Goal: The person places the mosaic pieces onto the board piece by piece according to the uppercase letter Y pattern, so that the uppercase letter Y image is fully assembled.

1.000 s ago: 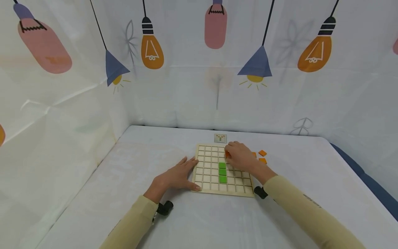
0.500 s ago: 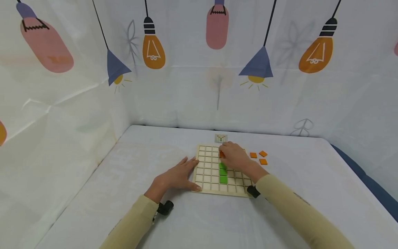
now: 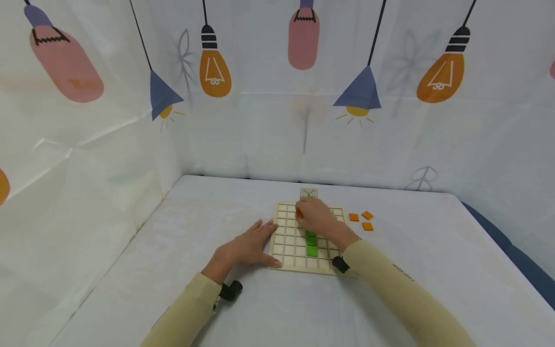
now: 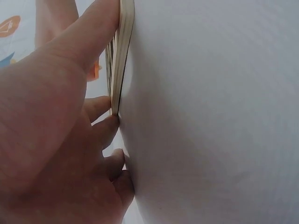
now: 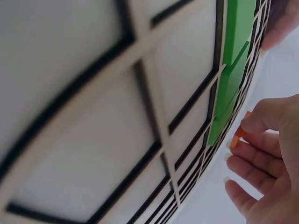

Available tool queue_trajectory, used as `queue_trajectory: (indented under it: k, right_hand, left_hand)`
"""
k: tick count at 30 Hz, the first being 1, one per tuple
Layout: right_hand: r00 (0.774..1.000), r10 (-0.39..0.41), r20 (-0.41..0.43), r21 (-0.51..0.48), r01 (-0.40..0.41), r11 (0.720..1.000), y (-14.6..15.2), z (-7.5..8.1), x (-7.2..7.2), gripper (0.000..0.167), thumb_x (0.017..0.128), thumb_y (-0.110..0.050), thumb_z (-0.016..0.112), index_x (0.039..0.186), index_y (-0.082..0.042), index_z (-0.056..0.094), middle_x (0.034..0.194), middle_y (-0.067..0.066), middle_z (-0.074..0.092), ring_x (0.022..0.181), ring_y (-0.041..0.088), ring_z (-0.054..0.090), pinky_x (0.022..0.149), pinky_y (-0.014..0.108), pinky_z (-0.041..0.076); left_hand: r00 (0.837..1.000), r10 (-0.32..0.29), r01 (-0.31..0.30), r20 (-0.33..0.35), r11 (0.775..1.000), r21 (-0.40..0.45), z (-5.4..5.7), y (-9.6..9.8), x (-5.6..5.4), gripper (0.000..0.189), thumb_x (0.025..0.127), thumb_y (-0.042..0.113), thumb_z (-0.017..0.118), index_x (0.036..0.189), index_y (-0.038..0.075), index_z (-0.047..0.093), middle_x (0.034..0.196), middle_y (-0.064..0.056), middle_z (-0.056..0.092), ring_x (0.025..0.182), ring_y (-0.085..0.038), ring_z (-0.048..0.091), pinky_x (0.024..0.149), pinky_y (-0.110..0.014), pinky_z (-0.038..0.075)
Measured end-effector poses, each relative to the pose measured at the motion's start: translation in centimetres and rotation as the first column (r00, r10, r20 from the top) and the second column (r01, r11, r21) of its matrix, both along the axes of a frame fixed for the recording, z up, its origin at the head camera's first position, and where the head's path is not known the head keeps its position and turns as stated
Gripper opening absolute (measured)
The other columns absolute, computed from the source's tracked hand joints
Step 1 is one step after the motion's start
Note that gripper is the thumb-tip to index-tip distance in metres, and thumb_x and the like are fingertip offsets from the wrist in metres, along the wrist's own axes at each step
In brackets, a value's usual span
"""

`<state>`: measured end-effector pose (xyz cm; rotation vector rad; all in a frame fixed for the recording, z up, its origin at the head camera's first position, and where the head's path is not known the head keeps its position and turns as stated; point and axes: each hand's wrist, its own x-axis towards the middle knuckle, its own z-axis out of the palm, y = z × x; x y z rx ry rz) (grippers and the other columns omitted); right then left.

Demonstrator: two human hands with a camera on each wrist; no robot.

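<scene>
My right hand (image 3: pixel 316 215) is over the upper middle of a wooden grid board (image 3: pixel 299 268). It pinches a small orange square tile (image 5: pixel 240 130) between thumb and index finger, the other fingers slightly bent beside it. A column of green square tiles (image 3: pixel 311 246) fills cells of the board, partly covered by the right hand and wrist in the head view. At the board's left side lies my left hand (image 3: pixel 244 248), fingers spread and fingertips at the edge. Its thumb rests on the near left corner, and the left wrist view shows the board's side edge (image 4: pixel 122 60) against it.
Three loose orange tiles (image 3: pixel 367 226) lie on the white table (image 3: pixel 412 250) right of the board. Behind the board is a small patterned card (image 3: pixel 308 192), partly behind the right hand. A white sheet with printed lamps (image 3: pixel 277 130) hangs at the back.
The right hand has moved left across the board with the orange tile, uncovering the loose tiles at the right. The left hand has stayed in place.
</scene>
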<state>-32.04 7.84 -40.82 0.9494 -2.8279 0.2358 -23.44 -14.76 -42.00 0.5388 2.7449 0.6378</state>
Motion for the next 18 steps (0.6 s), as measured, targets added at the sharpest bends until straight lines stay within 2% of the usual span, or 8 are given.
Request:
queue_trajectory:
  k: [18]
  right_hand:
    - [1.0, 0.03, -0.009, 0.032, -0.03, 0.999, -2.4, 0.0, -0.9, 0.013, 0.09, -0.011, 0.065, 0.101, -0.007, 0.068, 0.098, 0.007, 0.065, 0.09, 0.023, 0.059, 0.077, 0.036, 0.054]
  left_hand:
    - [1.0, 0.01, -0.01, -0.003, 1.0, -0.002, -0.1, -0.1, 0.1, 0.108, 0.076, 0.063, 0.077, 0.16, 0.021, 0.023, 0.168, 0.004, 0.017, 0.157, -0.03, 0.006, 0.123, -0.052, 0.026]
